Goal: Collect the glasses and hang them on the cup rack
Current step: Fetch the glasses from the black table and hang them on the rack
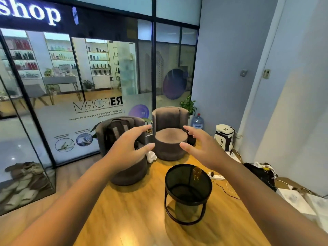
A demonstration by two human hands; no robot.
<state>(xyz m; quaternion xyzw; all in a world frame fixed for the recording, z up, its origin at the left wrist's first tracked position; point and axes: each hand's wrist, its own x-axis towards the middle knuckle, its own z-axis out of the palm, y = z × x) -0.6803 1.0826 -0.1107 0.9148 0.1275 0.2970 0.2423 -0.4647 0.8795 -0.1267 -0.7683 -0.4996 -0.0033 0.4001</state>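
Left hand [130,148]: raised in mid-air, fingers spread wide, holding nothing.
Right hand [202,148]: likewise wide, empty.
Amber glass [197,173]: upright near the round black tabletop's [177,176] far right edge.

A small office lounge or waiting corner beside a shop. Two round upholstered armchairs [170,132] stand on a wood floor [134,210] against a glass partition [99,89] printed with mirrored "REFORM" lettering. Beyond the glass are shelves of bottles [26,59]. Right of the chairs stands a water jug [197,121].

Amber glass [197,173] on round table [174,176] (hands [127,148] raised, empty).
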